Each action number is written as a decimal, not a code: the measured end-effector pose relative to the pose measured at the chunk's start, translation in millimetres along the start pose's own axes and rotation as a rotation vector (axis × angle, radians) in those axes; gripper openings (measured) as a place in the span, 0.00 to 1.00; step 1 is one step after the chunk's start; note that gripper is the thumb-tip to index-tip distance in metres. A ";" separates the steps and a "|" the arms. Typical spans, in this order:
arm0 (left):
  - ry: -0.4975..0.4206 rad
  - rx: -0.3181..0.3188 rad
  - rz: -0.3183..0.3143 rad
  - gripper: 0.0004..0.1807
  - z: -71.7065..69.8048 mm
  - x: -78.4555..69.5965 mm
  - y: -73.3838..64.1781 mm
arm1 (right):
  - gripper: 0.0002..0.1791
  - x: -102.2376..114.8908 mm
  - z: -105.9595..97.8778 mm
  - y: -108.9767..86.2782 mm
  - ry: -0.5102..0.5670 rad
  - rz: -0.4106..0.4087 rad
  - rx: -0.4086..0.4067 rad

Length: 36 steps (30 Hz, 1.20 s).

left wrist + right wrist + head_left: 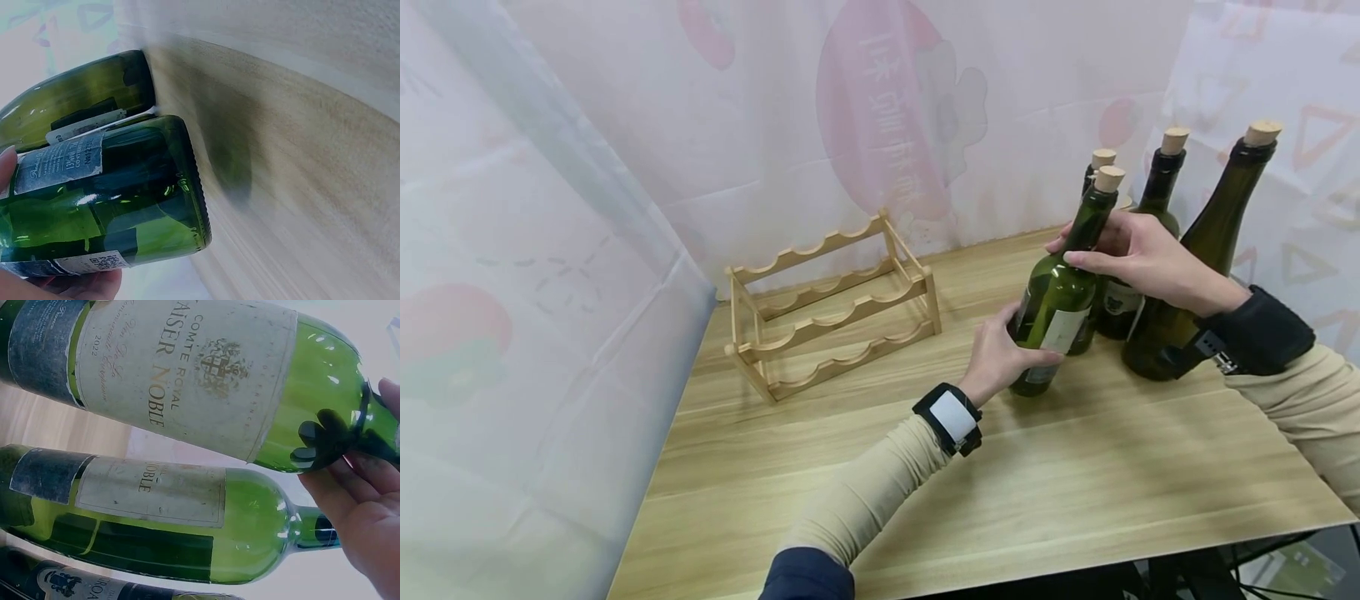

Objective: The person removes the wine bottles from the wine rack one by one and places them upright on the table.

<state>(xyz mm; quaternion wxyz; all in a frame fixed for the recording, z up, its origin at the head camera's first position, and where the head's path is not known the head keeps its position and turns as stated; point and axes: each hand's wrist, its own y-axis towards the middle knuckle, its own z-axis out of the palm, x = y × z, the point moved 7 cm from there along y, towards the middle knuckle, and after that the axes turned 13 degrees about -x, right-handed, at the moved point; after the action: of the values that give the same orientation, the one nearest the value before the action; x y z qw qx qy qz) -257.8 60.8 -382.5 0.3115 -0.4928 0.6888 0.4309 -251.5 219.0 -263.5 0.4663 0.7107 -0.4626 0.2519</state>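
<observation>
Both hands hold one green wine bottle with a cork in its neck, tilted slightly. My left hand grips its lower body, thumb across the label. Around the neck and shoulder curl the thumb and fingers of my right hand. In the left wrist view, the bottle's base faces the wooden table, where a dark shadow falls. Its pale "Noble" label fills the top of the right wrist view. A second bottle with a similar label stands beside it, partly hidden in the head view.
A wooden bottle rack with scalloped rails stands at the left back of the table. Close to the right hand are a dark corked bottle and a taller olive-green one. Printed curtains enclose the back and sides.
</observation>
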 end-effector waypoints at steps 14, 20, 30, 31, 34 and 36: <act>-0.018 -0.001 -0.004 0.42 12.6 -3.9 1.5 | 0.20 -4.8 -8.6 -4.3 0.011 0.044 -0.019; 0.012 -0.011 0.014 0.42 18.6 -6.4 1.7 | 0.21 -4.8 -14.9 -6.2 -0.025 0.037 -0.053; 0.042 -0.010 0.018 0.42 26.9 -11.1 3.4 | 0.21 -7.2 -23.2 -7.5 -0.046 0.045 -0.057; 0.043 -0.007 0.016 0.42 27.9 -11.3 3.5 | 0.21 -7.4 -23.5 -7.5 -0.043 0.046 -0.057; 0.044 -0.001 0.006 0.41 30.5 -11.3 3.4 | 0.20 -8.1 -24.7 -7.6 -0.045 0.044 -0.059; 0.044 0.002 -0.001 0.41 32.2 -11.0 3.3 | 0.20 -8.8 -25.4 -7.7 -0.047 0.047 -0.064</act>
<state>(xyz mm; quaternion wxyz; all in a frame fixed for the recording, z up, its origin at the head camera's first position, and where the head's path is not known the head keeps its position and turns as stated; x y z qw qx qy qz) -257.3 94.8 -386.1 0.2969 -0.5023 0.6956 0.4192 -246.6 246.5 -262.7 0.4719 0.6902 -0.4976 0.2310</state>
